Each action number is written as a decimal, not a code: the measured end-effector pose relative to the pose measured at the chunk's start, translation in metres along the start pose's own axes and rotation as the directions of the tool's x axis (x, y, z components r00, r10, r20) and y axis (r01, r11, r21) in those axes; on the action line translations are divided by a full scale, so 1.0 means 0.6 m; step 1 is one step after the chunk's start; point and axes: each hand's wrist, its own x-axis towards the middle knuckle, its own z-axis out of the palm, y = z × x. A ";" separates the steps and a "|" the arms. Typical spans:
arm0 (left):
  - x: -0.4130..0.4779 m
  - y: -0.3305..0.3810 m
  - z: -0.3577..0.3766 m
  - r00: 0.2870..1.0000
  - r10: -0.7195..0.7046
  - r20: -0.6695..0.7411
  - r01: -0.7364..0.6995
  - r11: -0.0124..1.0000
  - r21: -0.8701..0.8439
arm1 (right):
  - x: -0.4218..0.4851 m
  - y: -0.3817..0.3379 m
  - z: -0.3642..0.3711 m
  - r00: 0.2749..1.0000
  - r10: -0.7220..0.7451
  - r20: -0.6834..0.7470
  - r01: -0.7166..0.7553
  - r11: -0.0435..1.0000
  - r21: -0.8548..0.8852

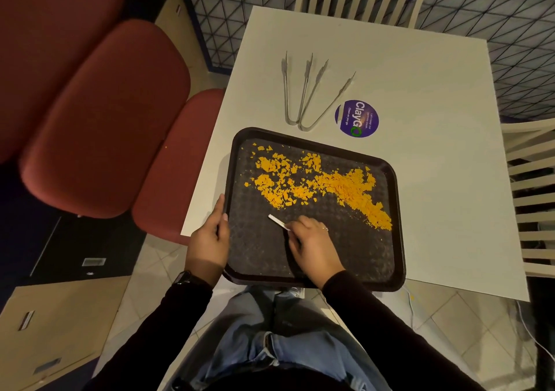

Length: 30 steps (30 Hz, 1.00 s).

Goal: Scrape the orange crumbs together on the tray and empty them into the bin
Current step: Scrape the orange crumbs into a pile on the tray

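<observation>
**Orange crumbs spread across the tray, scraper held just short of them**

The orange crumbs [321, 184] lie scattered in a loose band over the far half of the dark tray [401, 240], thin at the far left and thickest toward the right rim; the near half of the tray floor is mostly bare. The right hand [312, 248] rests on that bare part, its fingers curled together and pinching a small white strip [277, 221], whose free end points toward the crumbs but stays just apart from them; the left hand [210, 240] grips the tray's left rim, thumb over the edge, fingers hidden beneath. The tray sits on the near edge of a white table [435, 120], one corner overhanging toward the person's lap; beyond it lie two metal tongs [303, 96] side by side, with a round purple sticker [357, 118] just right of them. Red cushioned seats [99, 114] stand to the left.
</observation>
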 end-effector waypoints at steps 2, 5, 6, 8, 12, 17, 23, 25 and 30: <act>-0.001 0.001 0.001 1.000 0.002 -0.003 -0.002 1.000 0.001 | 0.017 -0.003 0.001 1.000 -0.001 -0.015 0.001 1.000 0.007; -0.002 0.001 0.003 1.000 -0.001 -0.005 0.001 1.000 0.008 | 0.038 0.001 -0.005 0.997 0.051 -0.053 -0.048 0.998 0.044; -0.001 0.000 0.004 1.000 0.002 -0.003 -0.002 1.000 0.010 | 0.044 0.005 -0.008 0.995 0.076 -0.071 -0.073 0.996 0.047; 0.002 -0.006 0.004 1.000 0.001 -0.002 -0.001 1.000 0.016 | 0.056 0.016 -0.014 0.986 0.135 -0.095 -0.133 0.991 0.033; 0.002 -0.014 0.006 1.000 -0.015 0.007 0.015 1.000 0.001 | 0.071 0.046 -0.026 0.946 0.294 -0.134 -0.290 0.956 0.048; -0.004 -0.002 0.002 1.000 -0.016 0.016 0.016 0.999 -0.027 | 0.074 0.063 -0.045 0.898 0.424 -0.116 -0.409 0.903 0.133; 0.004 -0.001 -0.002 0.999 -0.014 0.033 0.015 1.000 -0.003 | 0.043 0.013 -0.046 0.944 0.315 -0.100 -0.290 0.934 0.210; 0.003 0.000 -0.001 0.999 -0.011 0.032 0.011 1.000 -0.004 | 0.035 -0.006 -0.033 0.972 0.227 -0.055 -0.214 0.959 0.186; 0.004 0.000 -0.002 1.000 -0.005 0.029 0.005 1.000 0.020 | 0.050 -0.033 -0.020 0.917 0.397 -0.043 -0.348 0.847 0.402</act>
